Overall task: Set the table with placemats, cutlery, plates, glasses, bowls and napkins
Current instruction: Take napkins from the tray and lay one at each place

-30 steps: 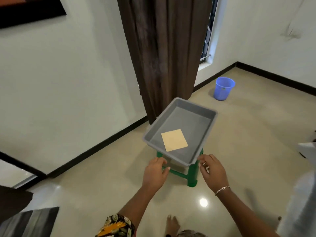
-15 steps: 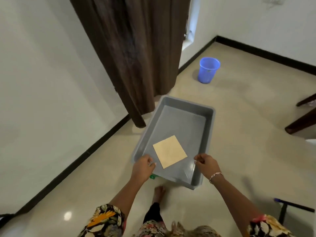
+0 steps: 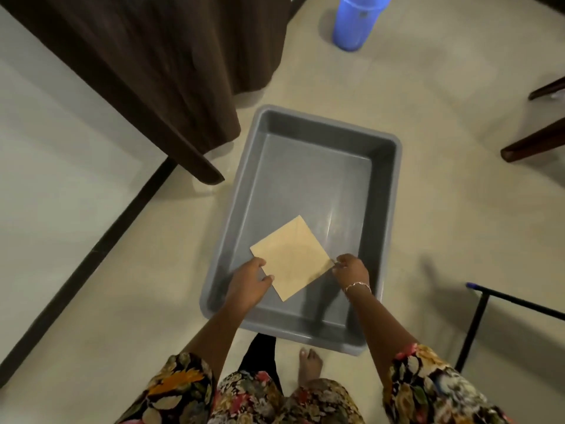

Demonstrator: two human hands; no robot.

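1. The left hand [image 3: 249, 283] and right hand [image 3: 350, 270] are pinching opposite corners of the tan napkin [image 3: 292, 257], which is lying at the near end of the grey tub [image 3: 394, 209].
2. Uneven lifting is likely risking a crease or a slipped corner.

Grey tub [image 3: 382, 194] with tan, unpatterned napkin [image 3: 292, 258]. Dark brown curtain [image 3: 153, 71], blue bucket [image 3: 354, 22], beige floor [image 3: 458, 209]. Black sleeves [image 3: 180, 390] printed with orange, red and cream flowers.
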